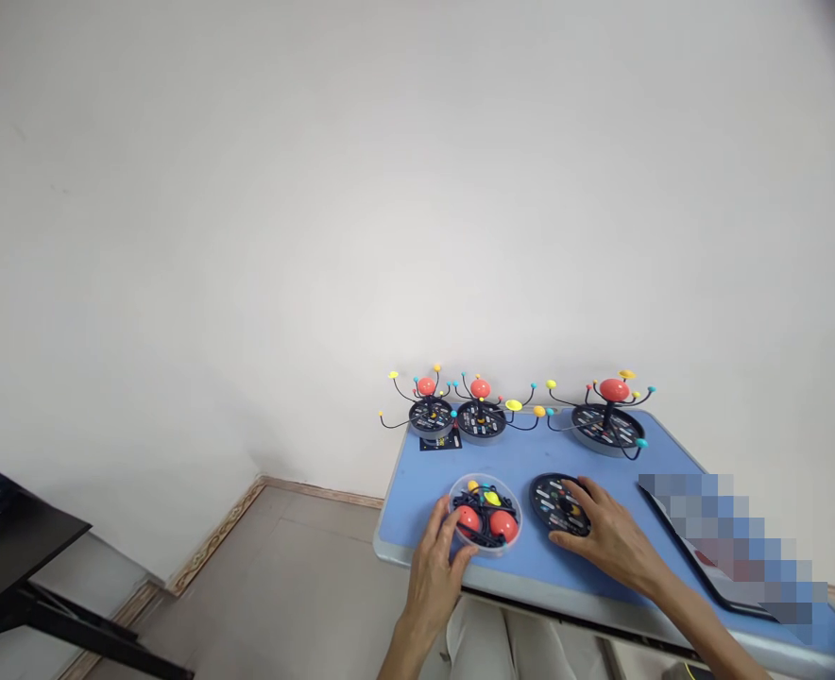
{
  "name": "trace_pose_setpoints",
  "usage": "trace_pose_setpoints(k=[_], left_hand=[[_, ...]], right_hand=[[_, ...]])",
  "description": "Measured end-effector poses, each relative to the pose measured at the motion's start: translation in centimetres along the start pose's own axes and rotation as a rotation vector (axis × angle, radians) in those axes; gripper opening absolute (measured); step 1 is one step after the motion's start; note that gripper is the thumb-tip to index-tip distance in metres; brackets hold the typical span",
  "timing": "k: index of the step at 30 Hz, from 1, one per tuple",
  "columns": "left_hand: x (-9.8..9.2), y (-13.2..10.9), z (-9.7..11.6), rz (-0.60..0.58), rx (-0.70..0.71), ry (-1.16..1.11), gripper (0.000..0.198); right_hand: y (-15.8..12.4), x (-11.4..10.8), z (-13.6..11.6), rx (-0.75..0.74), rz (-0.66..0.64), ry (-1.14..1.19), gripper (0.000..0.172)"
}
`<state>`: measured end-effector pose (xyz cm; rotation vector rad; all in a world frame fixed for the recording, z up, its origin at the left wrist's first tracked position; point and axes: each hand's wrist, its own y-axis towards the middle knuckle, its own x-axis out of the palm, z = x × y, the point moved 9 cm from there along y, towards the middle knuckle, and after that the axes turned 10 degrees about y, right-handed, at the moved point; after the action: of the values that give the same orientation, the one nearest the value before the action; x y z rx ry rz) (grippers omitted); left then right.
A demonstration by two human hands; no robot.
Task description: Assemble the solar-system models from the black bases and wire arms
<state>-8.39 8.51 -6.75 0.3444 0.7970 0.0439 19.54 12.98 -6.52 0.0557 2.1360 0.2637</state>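
The left hand (440, 557) is cupping the near left rim of the clear round tray (519, 518), fingers loosely curled against its wall and touching it rather than closing around it. The right hand (605, 534) is lying palm down, fingers spread, over the near right edge of the black base disc (557, 501), pressing on it and gripping nothing. Both things are sitting side by side at the front of the blue surface (523, 458), the tray holding two red half-spheres (468, 519), small coloured balls and a tangle of black arms. Three assembled planet models (607, 425) are standing along the back edge. Judging from this, the tray is sitting close to the front edge, so steadying it with a light sideways hold while the flat hand is pinning the disc seems wise.
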Motion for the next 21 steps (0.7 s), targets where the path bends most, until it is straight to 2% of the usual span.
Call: trace_pose_setpoints(k=[3,7,9,12,14,17,19,21], left_hand=[[-0.4,-0.4,-0.7,0.022,-0.005,-0.01,0.046],[-0.1,-0.6,-1.2,0.029,-0.018,-0.011,0.053],[0.1,-0.5,-1.3,0.046,-0.021,-0.004,0.059],[0.2,-0.1,-1.1,0.08,-0.005,0.014,0.079],[0.3,0.4,-0.5,0.102,0.026,0.039,0.089],[0.9,1.2,0.4,0.1,0.068,0.078,0.097],[1.4,1.5,0.6,0.089,0.069,0.108,0.1],[1.7,1.7,0.5,0.095,0.052,0.143,0.101]], right_hand=[[0.6,1.2,-1.4,-0.039,-0.025,-0.01,0.072],[1.6,2.2,-2.6,-0.064,-0.054,-0.012,0.069],[1.9,2.1,-3.0,-0.072,-0.083,-0.018,0.073],[1.9,1.1,-3.9,-0.083,-0.119,-0.033,0.079],[1.8,-0.1,-5.2,-0.095,-0.109,-0.046,0.067],[1.6,-1.6,-8.2,-0.134,-0.077,-0.052,0.034],[1.7,-1.5,-10.6,-0.178,-0.105,-0.049,0.025],[1.9,-0.6,-12.6,-0.214,-0.154,-0.061,0.023]])
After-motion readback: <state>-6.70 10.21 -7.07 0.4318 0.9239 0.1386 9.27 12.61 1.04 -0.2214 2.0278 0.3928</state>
